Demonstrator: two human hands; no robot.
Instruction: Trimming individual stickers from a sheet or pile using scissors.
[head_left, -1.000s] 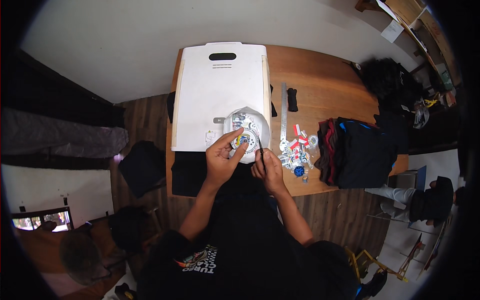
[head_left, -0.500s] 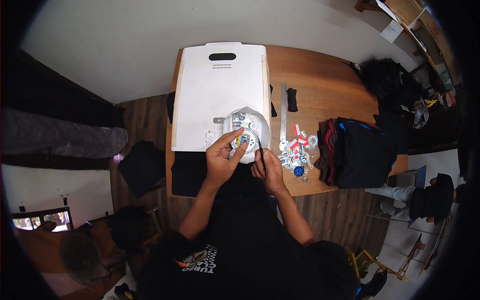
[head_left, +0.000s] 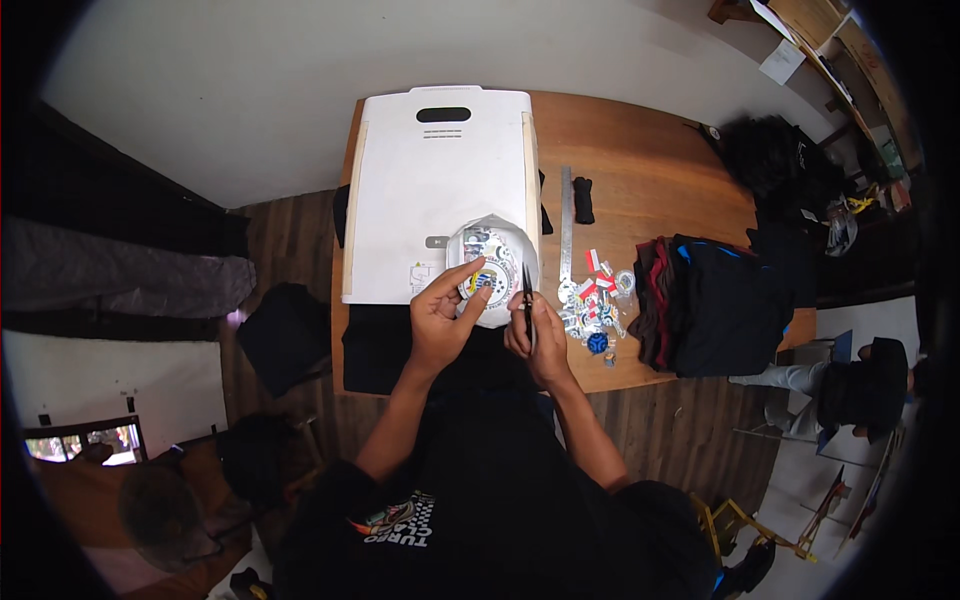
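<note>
A round white printed cutout point(head_left: 488, 287), perhaps a sticker or transfer, is pinched between the thumb and fingers of my left hand point(head_left: 436, 318). My right hand point(head_left: 541, 338) is closed around dark scissors point(head_left: 528, 292), whose blades point away from me beside the cutout's right edge. Behind and under both hands is a white bowl-like container point(head_left: 526, 246) with printed pieces inside. It is at the lower right of a large white flat-topped machine point(head_left: 440, 190). Black cloth point(head_left: 400, 350) lies in front of the machine.
On the wooden table point(head_left: 660, 170), to my right, are a metal ruler point(head_left: 567, 215), a black rolled item point(head_left: 584, 200), a pile of cut printed pieces point(head_left: 594, 310) and a stack of folded dark garments point(head_left: 730, 310). A person point(head_left: 865, 395) is at the far right.
The scissors have shifted slightly, and their blades now point more straight away from me, off the cutout's edge. My left hand and the cutout hold nearly still.
</note>
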